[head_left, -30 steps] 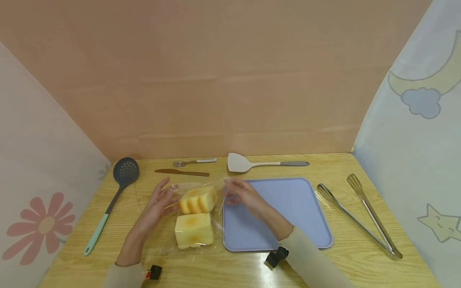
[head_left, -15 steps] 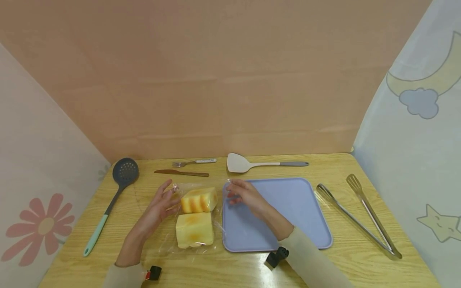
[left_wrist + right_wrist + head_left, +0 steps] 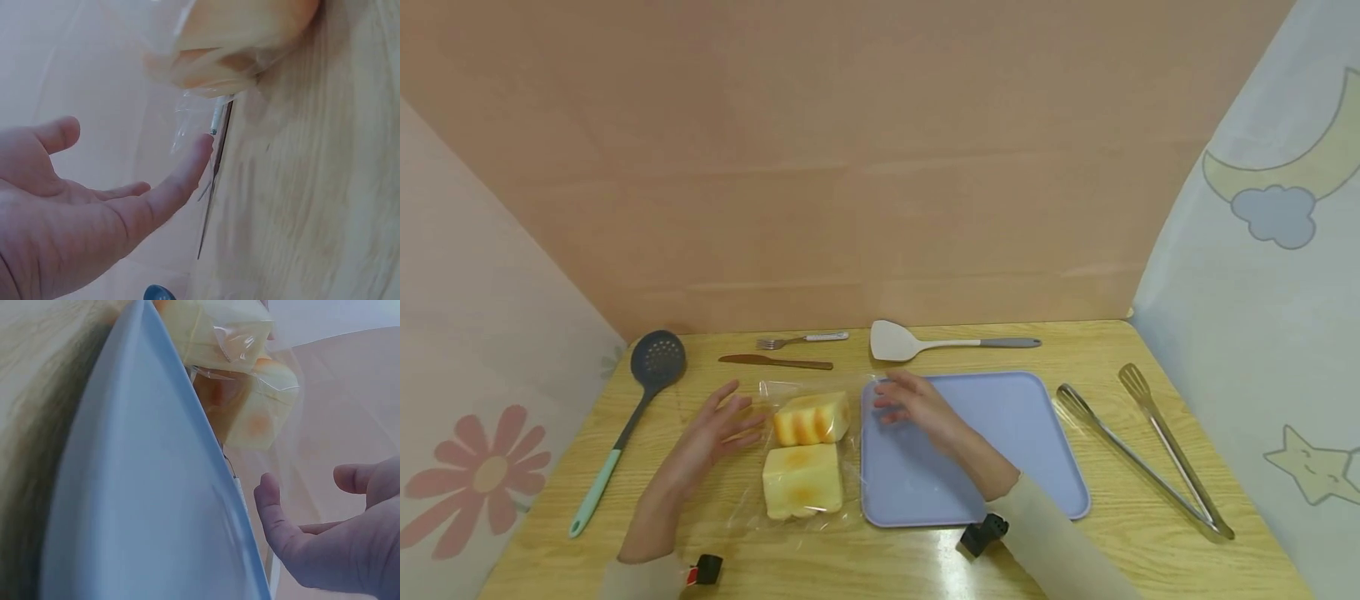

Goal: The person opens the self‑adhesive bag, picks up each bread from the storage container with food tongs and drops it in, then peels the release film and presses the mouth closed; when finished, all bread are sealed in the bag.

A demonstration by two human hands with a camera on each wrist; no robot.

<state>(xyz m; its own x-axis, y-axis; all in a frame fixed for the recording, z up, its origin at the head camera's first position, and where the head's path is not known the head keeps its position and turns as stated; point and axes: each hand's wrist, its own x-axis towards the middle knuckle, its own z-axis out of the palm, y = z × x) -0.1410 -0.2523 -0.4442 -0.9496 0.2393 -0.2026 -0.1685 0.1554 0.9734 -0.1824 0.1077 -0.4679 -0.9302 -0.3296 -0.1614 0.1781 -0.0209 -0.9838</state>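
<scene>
Two toast-like bread blocks lie in a clear plastic bag [image 3: 859, 500] on the table, the browned one [image 3: 812, 418] behind the paler one [image 3: 802, 481]. Left of the bag, my left hand [image 3: 707, 433] hovers with its fingers spread and nothing in them. In the left wrist view the same hand [image 3: 94, 219] is apart from the bag. My right hand [image 3: 921, 408] is over the left part of the lilac tray [image 3: 970, 450], fingers loosely bent and holding nothing. The right wrist view has this hand [image 3: 337, 544] beside the tray's rim, near the bag.
A slotted skimmer [image 3: 657, 362] lies at the far left. Behind the bag are a fork [image 3: 801, 340] and a brown table knife [image 3: 775, 362]. A white spatula [image 3: 895, 342] lies behind the tray, and metal tongs [image 3: 1172, 454] lie to its right.
My left hand has drawn away to the left from the bag's edge. The right hand has shifted slightly right, away from the bag's far corner. The bag and bread have stayed nearly in place.
</scene>
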